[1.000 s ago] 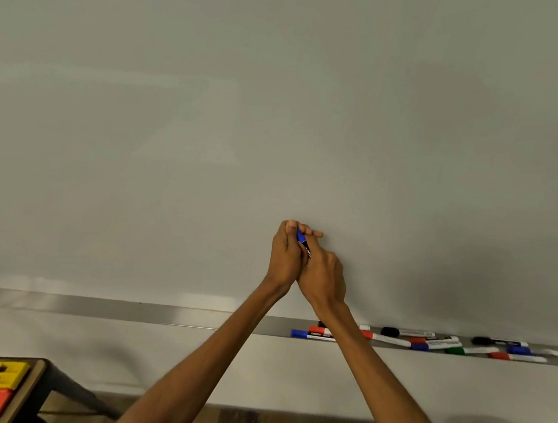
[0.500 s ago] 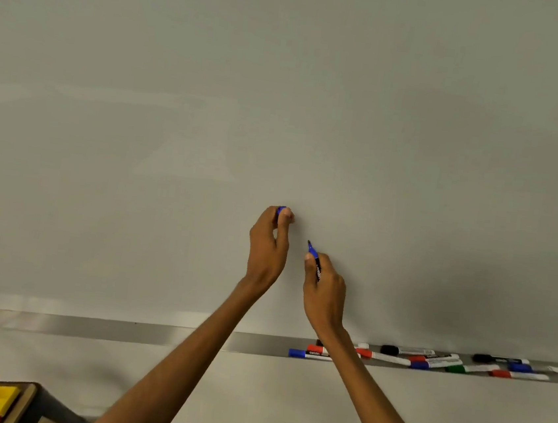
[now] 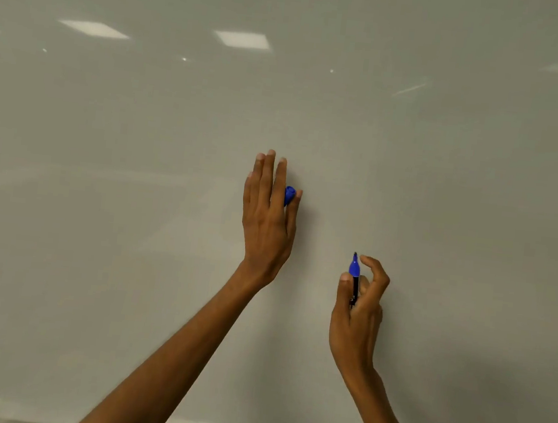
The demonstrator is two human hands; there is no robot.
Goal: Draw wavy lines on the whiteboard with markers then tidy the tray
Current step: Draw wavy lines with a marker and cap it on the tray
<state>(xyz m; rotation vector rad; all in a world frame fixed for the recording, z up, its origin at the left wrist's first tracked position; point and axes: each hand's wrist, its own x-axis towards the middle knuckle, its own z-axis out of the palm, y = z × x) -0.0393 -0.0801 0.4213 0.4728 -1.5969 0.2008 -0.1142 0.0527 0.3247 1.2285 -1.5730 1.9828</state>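
Observation:
The blank whiteboard [image 3: 138, 162] fills the whole view. My right hand [image 3: 358, 309] grips an uncapped blue marker [image 3: 354, 278] upright, tip pointing up, close to the board at lower right of centre. My left hand [image 3: 266, 217] is raised against the board with its fingers straight up. The blue cap [image 3: 289, 195] is pinched between its thumb and the side of the hand. No line shows on the board.
Ceiling lights reflect in the upper part of the board. The marker tray lies below the frame, with only a thin strip of its edge [image 3: 7, 421] along the bottom.
My hands pulled apart, taking the cap off the blue marker. The view tilted upward, so the tray and its markers dropped out of sight. My left hand rose and its fingers straightened.

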